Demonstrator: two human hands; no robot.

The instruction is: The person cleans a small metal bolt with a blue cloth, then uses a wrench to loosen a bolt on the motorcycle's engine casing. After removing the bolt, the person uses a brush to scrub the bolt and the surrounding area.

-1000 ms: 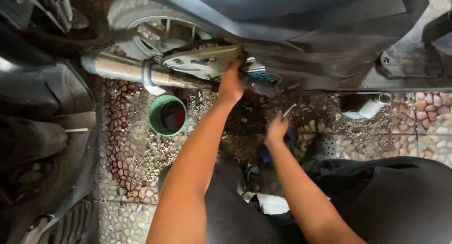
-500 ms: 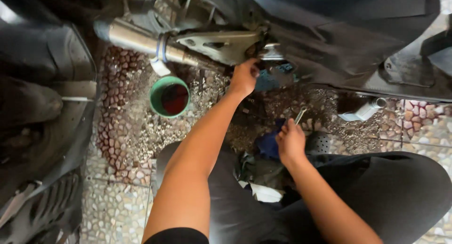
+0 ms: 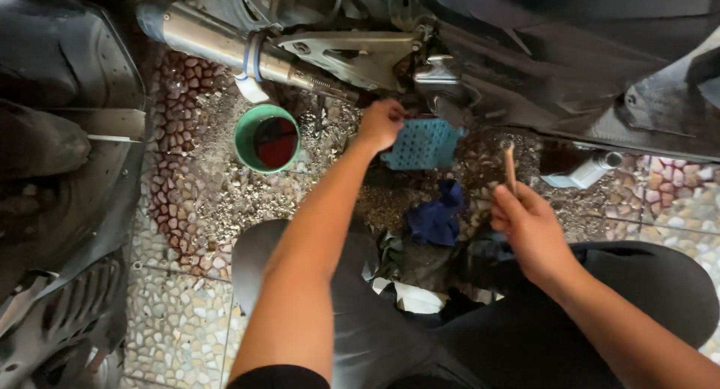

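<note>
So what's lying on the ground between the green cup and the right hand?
In the head view, the left forearm crosses between green cup and right hand; beyond it a dark blue rag lies on the pebbles.

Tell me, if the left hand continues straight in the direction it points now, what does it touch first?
Probably the metal engine part just above the left hand, under the scooter. Depth is hard to judge.

Scooter (image 3: 570, 51) — cropped; left fingertips hidden.

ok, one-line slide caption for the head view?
Left hand at a blue perforated tray under a scooter; right hand holds a thin tool.
</note>
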